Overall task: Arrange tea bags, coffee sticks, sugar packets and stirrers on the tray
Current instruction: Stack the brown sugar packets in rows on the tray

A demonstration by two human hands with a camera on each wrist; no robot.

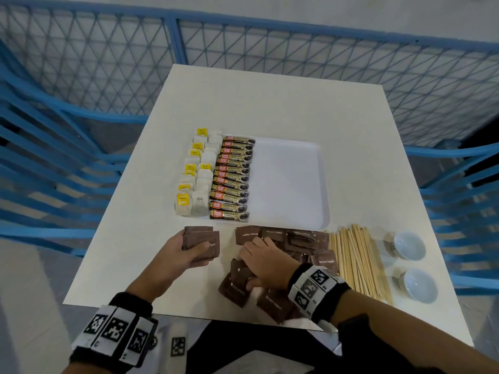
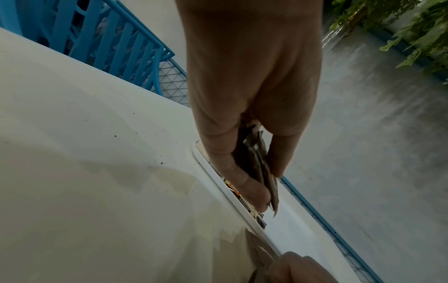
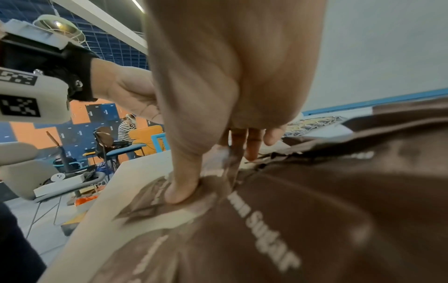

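Observation:
Low on the white table (image 1: 283, 103), my left hand (image 1: 194, 249) grips a small stack of brown sugar packets (image 1: 201, 242), held edge-on between thumb and fingers in the left wrist view (image 2: 264, 172). My right hand (image 1: 259, 255) lies on the loose pile of sugar packets (image 1: 297, 241). Its thumb (image 3: 181, 189) digs into one packet (image 3: 315, 220) and the fingers reach over the far side, pinching it. The white tray (image 1: 286, 184) carries a column of coffee sticks (image 1: 232, 176). Two columns of tea bags (image 1: 197, 174) lie at its left. Wooden stirrers (image 1: 359, 263) lie right of the pile.
Two small white bowls (image 1: 409, 245) (image 1: 420, 284) stand at the table's right edge beside the stirrers. A blue mesh fence (image 1: 81, 76) surrounds the table. The right half of the tray is bare. Some packets lie close to the table's near edge.

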